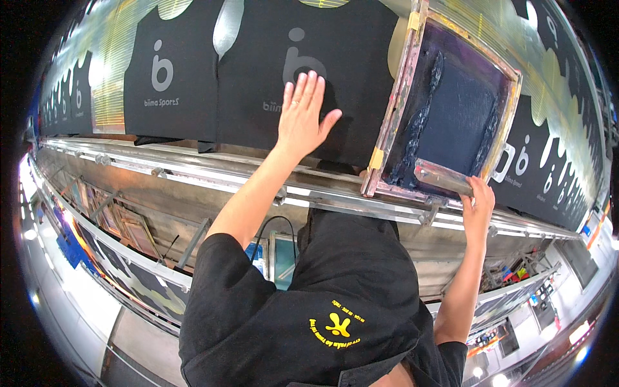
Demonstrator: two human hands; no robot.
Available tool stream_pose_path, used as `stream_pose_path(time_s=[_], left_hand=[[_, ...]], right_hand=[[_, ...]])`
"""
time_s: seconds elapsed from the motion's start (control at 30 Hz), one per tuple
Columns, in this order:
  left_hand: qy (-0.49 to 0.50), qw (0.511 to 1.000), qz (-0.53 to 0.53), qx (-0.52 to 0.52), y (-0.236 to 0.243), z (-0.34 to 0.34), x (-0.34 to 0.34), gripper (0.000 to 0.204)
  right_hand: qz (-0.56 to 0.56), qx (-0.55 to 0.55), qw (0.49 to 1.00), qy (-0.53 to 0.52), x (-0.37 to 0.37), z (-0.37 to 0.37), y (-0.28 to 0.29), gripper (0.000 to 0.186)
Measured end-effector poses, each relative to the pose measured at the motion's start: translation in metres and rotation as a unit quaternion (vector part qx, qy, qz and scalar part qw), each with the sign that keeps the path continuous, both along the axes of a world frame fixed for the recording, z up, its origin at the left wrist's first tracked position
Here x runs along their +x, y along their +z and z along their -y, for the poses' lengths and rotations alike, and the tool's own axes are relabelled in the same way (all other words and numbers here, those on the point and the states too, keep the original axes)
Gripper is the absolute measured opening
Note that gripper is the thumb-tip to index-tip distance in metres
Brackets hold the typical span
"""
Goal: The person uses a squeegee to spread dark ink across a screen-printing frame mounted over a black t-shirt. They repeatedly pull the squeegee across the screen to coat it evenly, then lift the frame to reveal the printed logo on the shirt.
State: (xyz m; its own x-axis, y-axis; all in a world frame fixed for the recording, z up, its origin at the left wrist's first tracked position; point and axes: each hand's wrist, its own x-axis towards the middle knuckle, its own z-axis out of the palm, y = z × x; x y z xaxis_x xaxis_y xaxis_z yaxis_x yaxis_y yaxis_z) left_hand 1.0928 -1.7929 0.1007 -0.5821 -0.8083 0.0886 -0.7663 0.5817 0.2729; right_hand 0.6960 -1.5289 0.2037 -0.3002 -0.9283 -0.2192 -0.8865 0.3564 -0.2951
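Observation:
My left hand (306, 116) lies flat over the grey printed logo on a black garment piece (258, 51), its fingers stretched out and covering part of the print. To the right a wooden-framed printing screen (396, 97) rests on the long table. Dark ink (458, 103) coats its mesh, with thick ridges along both sides. At the screen's near edge, my right hand (478, 201) grips the end of a squeegee (443, 177), which lies across the frame. The squeegee's lower edge is hidden in the ink.
Another printed black piece (151, 77) lies to the left, and more (522, 161) lie beyond the screen on the right. A metal rail (213, 178) with clamps runs along the table's near edge. Several spare frames (132, 229) lean below, and a second table (155, 284) stands behind me.

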Motion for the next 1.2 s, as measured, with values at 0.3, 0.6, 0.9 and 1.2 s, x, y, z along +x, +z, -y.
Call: stream_pose_path(time_s=[0.3, 0.6, 0.9, 1.2], left_hand=[[-0.227, 0.971, -0.004, 0.070, -0.004, 0.006, -0.008, 0.084], [-0.013, 1.000, 0.007, -0.002, -0.015, 0.013, -0.005, 0.090], [-0.033, 0.999, 0.006, 0.012, -0.007, -0.002, -0.003, 0.090], [-0.038, 0.999, -0.007, -0.001, -0.006, 0.004, -0.006, 0.086]], right_hand=[[0.014, -0.006, 1.000, -0.016, -0.001, -0.004, -0.004, 0.050], [0.015, 0.001, 0.999, -0.032, 0.011, -0.003, 0.003, 0.049], [0.013, -0.005, 0.999, -0.039, 0.014, -0.010, 0.003, 0.048], [0.016, -0.001, 0.999, -0.044, 0.014, -0.008, 0.002, 0.046]])
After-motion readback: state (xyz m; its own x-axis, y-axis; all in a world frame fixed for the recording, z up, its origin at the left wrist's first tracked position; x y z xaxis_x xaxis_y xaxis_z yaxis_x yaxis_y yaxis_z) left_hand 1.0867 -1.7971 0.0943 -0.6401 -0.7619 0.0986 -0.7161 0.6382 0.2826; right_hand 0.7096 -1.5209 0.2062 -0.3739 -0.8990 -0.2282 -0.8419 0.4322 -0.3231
